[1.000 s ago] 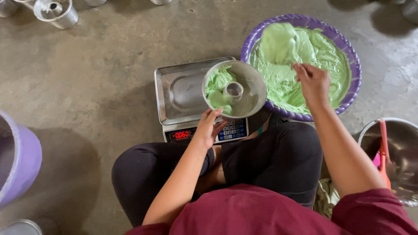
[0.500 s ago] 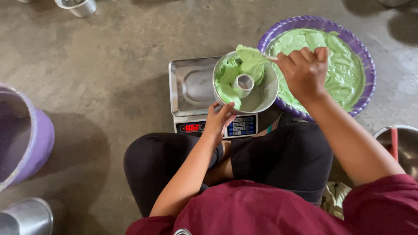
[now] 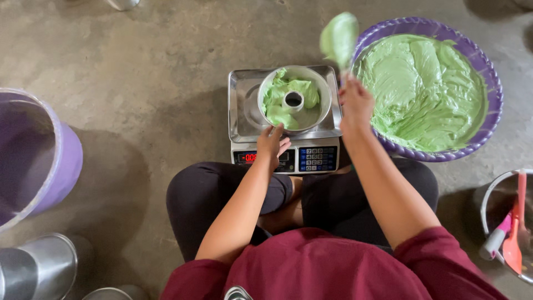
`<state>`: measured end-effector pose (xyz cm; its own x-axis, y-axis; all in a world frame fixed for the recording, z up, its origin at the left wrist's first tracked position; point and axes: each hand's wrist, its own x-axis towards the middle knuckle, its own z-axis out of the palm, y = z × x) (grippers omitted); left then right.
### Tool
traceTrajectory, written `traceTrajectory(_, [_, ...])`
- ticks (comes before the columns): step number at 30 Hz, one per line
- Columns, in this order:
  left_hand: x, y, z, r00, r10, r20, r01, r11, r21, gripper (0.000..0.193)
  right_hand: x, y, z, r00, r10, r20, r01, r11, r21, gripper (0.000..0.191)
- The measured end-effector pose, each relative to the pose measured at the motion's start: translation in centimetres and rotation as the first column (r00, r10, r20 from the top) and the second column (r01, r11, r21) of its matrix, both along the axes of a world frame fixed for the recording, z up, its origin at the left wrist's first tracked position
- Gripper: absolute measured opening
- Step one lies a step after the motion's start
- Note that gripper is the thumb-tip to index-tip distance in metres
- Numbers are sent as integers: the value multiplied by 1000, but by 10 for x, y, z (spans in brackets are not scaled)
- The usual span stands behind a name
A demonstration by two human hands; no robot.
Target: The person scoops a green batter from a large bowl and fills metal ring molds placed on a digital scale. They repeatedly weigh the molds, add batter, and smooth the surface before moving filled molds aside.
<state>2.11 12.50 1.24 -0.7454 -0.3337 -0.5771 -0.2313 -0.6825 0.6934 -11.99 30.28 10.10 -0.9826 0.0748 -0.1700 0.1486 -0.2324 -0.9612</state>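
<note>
A round metal ring mould (image 3: 325,94) with green batter in it sits on the steel pan of a digital kitchen scale (image 3: 240,111) on the concrete floor. My left hand (image 3: 272,143) touches the near rim of the mould. My right hand (image 3: 355,103) holds up a spoon (image 3: 338,38) coated in green batter, between the mould and a wide purple basin (image 3: 488,72) full of the same green batter at the right.
A large purple bucket (image 3: 61,166) stands at the left edge. Metal moulds (image 3: 39,266) lie at the bottom left. At the right edge, a steel bowl (image 3: 491,194) holds red and pink spatulas (image 3: 513,222). My crossed legs lie just before the scale.
My right hand tipped batter from the spoon into the mould, then lifted the spoon up and away toward the basin. The left hand stayed on the mould's near rim.
</note>
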Motion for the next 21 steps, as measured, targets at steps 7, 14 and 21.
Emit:
traceTrajectory(7, [48,-42,8,992,112,-63,-118,988,-104,44,28,161,22,754,120,-646,412,679,607,31])
traceTrajectory(14, [54,-70,41,983,128,-133,-152,969,-192,41,15,247,-9,913,141,384,-304,-394,867,35])
traceTrajectory(21, [51,-49,48,989,87,-118,-109,974,-197,41,-9,251,-22,905,104,411,-350,-364,863,31])
